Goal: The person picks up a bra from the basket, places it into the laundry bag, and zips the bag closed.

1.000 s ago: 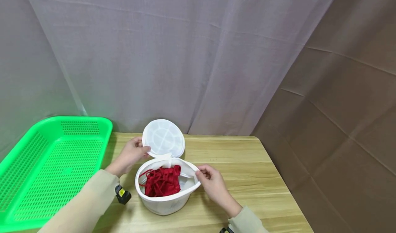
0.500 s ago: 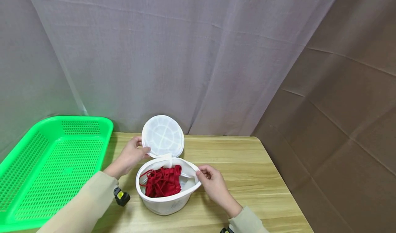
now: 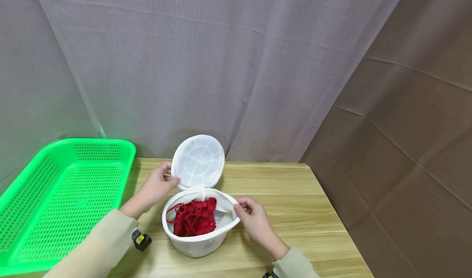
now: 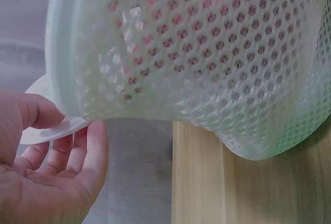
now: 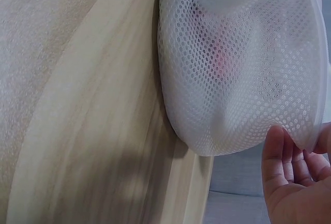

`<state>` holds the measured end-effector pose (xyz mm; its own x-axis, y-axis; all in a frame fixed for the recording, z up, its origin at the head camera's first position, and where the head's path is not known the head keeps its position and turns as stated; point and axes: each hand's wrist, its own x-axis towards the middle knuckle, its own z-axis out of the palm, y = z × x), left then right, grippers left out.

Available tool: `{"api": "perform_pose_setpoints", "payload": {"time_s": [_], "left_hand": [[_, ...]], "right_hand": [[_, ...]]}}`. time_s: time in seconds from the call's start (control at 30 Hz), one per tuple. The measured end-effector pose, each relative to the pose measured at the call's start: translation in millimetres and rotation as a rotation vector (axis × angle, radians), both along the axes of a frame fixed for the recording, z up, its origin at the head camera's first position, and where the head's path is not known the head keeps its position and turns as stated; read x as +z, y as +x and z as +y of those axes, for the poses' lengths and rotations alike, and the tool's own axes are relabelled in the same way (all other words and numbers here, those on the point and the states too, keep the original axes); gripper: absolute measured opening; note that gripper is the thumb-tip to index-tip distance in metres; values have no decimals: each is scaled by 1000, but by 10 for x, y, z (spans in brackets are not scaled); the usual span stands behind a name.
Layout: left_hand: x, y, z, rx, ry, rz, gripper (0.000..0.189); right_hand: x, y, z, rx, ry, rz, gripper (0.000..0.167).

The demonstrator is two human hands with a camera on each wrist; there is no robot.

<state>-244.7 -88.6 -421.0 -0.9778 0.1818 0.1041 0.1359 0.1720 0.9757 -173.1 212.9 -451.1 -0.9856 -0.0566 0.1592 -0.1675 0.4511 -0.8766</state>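
A white mesh laundry bag (image 3: pixel 199 247) stands on the table with its round lid (image 3: pixel 198 161) flipped up at the back. Inside lies a bundle of red fabric with thin red straps (image 3: pixel 194 218). My left hand (image 3: pixel 157 184) pinches the lid's left edge between thumb and fingers. With the right hand (image 3: pixel 254 220) I pinch the bag's rim at its right side, drawing the opening to a point there. Through the mesh in the left wrist view, the bag (image 4: pixel 207 69) shows red patches. The right wrist view has the fingers (image 5: pixel 274 157) at the rim.
On the left, a large green perforated plastic basket (image 3: pixel 127 167) stands close to my left forearm. The wooden table (image 3: pixel 287 196) extends to the right of the bag. Grey cloth (image 3: pixel 184 64) hangs behind, and a brown covering (image 3: pixel 405 146) rises at the right.
My left hand has tilted the lid further upright and slightly to the right. The right hand, the bag's body and the red fabric have stayed nearly still.
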Motion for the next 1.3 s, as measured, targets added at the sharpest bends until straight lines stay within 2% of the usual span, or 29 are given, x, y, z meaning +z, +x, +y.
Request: {"api": "perform_pose_setpoints", "payload": {"time_s": [0.23, 0.5, 0.77, 0.83, 0.93, 1.17, 1.3], "left_hand": [[18, 63, -11, 7, -72, 56, 31], [-9, 101, -35, 0, -139, 194, 22], [-29, 146, -80, -16, -219, 230, 12], [-36, 154, -98, -17, -228, 230, 12], [-38, 169, -123, -24, -229, 232, 11], [-57, 194, -162, -94, -202, 244, 10], [-74, 212, -168, -126, -196, 225, 12]], "right_hand": [[-2, 2, 4, 2, 16, 3, 9], [18, 13, -14, 4, 8, -4, 11], [370, 170, -128, 25, 8, 0, 12], [402, 185, -139, 20, 17, -10, 12], [371, 171, -129, 21, 12, -5, 12], [53, 33, -21, 11, -8, 15, 11], [1, 10, 5, 11, -11, 13, 11]]}}
